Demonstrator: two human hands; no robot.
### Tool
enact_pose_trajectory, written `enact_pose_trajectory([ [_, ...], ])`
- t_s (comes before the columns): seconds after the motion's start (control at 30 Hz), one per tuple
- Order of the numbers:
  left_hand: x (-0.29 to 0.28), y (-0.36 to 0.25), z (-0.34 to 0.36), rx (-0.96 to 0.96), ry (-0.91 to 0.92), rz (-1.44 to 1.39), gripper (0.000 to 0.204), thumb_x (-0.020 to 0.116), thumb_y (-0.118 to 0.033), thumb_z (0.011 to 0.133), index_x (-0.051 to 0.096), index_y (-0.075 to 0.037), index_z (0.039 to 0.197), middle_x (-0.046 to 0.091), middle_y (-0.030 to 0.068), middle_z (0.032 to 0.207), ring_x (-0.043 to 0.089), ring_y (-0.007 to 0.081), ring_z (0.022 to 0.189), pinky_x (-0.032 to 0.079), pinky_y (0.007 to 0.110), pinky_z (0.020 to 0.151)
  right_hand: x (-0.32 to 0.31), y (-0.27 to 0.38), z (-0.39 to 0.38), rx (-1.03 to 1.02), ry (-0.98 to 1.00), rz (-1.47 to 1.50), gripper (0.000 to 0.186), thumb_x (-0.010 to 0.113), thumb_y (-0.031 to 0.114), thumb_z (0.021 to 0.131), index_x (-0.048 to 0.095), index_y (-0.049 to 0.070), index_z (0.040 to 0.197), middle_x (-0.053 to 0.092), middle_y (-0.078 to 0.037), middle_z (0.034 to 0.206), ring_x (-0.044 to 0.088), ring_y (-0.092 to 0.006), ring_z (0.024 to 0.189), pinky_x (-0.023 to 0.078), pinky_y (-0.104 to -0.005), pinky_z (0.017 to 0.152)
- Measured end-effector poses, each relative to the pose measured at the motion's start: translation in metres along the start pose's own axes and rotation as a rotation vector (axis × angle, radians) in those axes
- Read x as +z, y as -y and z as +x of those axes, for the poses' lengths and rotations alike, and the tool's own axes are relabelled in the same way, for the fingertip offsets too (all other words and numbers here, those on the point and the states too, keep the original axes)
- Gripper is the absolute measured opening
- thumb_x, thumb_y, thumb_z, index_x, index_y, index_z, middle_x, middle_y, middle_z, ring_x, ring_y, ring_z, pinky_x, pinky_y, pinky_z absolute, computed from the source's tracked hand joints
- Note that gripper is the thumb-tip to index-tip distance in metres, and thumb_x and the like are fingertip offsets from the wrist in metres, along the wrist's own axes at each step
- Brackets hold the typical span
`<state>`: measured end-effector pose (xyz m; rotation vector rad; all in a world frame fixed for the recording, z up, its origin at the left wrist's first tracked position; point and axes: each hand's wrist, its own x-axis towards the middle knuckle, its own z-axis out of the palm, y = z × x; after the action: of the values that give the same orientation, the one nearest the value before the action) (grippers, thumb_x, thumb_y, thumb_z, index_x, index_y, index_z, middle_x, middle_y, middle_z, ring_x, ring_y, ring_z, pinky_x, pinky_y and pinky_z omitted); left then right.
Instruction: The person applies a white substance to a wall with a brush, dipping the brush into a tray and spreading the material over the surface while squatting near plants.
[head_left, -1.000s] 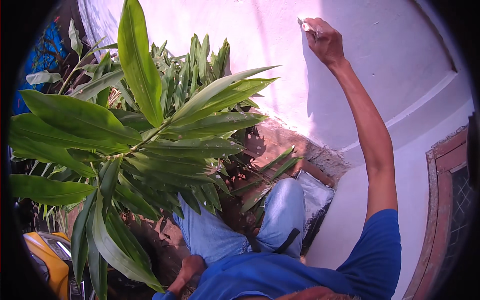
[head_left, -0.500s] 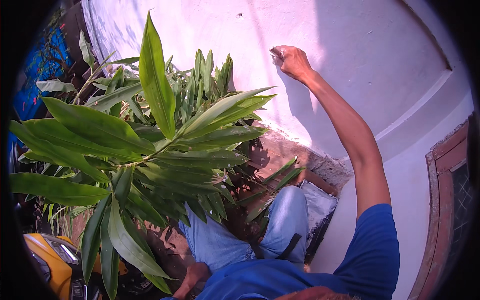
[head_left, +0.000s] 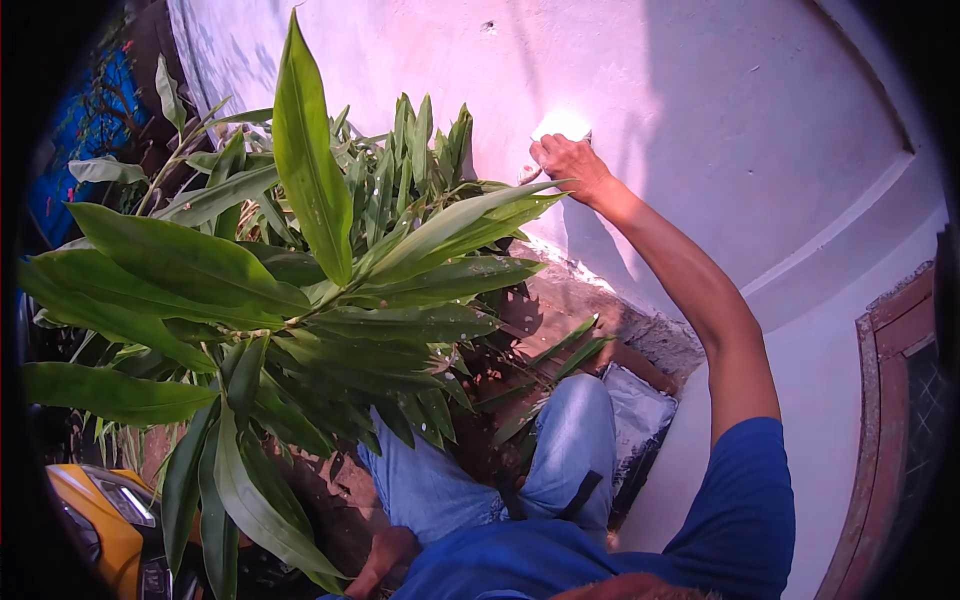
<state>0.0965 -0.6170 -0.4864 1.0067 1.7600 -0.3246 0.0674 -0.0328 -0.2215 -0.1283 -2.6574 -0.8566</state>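
My right hand (head_left: 572, 165) is closed around a flat hand tool (head_left: 562, 124) with a wide, bright white end, something like a putty knife. The tip of its handle shows below my fingers. The tool's white end lies at the sunlit part of the pale wall (head_left: 760, 130); whether it touches is hard to tell. My left hand (head_left: 393, 548) is low beside my left thigh, near the bottom edge, and its fingers are hidden. A tall leafy plant (head_left: 330, 190) stands between my left side and the wall, and one long leaf reaches my right wrist.
A silver-grey sheet or bag (head_left: 636, 402) lies beside my right knee. Cut leaves (head_left: 570, 350) rest on the brick-coloured ground near the wall's foot. A yellow and black motorbike (head_left: 100, 500) stands at lower left. A brown-framed window (head_left: 885, 400) is at right.
My right hand has moved slightly down and toward me along the wall and turned, so the tool's broad white end now shows above it. My left hand has stayed put.
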Motion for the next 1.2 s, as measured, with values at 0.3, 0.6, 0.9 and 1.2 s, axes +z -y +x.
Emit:
enact_pose_trajectory([
  [0.3, -0.020, -0.006, -0.004, -0.022, 0.052, 0.049, 0.039, 0.067, -0.040, 0.064, 0.068, -0.008, 0.086, 0.065, 0.0136, 0.096, 0.061, 0.0287, 0.092, 0.050, 0.038, 0.077, -0.123, -0.120, 0.042, 0.360, -0.413, 0.014, 0.022, 0.060, 0.011, 0.078, 0.059, 0.007, 0.100, 0.063, -0.011, 0.079, 0.063, -0.0242, 0.072, 0.053, -0.0311, 0.064],
  [0.6, -0.016, 0.000, 0.000, 0.058, 0.047, 0.051, 0.036, 0.066, -0.038, 0.064, 0.068, -0.008, 0.084, 0.064, 0.0144, 0.094, 0.062, 0.0302, 0.090, 0.050, 0.040, 0.075, -0.069, -0.069, -0.032, 0.160, -0.233, -0.311, 0.025, 0.056, 0.002, 0.073, 0.056, 0.005, 0.097, 0.057, -0.007, 0.090, 0.060, -0.0195, 0.086, 0.053, -0.0281, 0.062],
  [0.9, -0.020, -0.005, -0.007, 0.045, -0.011, 0.046, 0.033, 0.065, -0.036, 0.066, 0.068, -0.006, 0.079, 0.065, 0.0164, 0.087, 0.063, 0.0315, 0.085, 0.050, 0.042, 0.074, -0.024, -0.015, -0.068, 0.393, -0.068, 0.363, 0.019, 0.058, 0.005, 0.073, 0.059, 0.003, 0.091, 0.057, -0.012, 0.082, 0.060, -0.0284, 0.074, 0.051, -0.0379, 0.065],
  [1.2, -0.012, 0.003, 0.006, 0.028, 0.011, 0.029, 0.031, 0.064, -0.034, 0.066, 0.068, -0.007, 0.081, 0.064, 0.0158, 0.092, 0.062, 0.0311, 0.087, 0.050, 0.042, 0.076, -0.084, -0.067, -0.073, 0.199, -0.404, -0.315, 0.025, 0.060, 0.006, 0.071, 0.058, 0.005, 0.096, 0.058, -0.009, 0.089, 0.060, -0.0234, 0.080, 0.052, -0.0334, 0.063],
])
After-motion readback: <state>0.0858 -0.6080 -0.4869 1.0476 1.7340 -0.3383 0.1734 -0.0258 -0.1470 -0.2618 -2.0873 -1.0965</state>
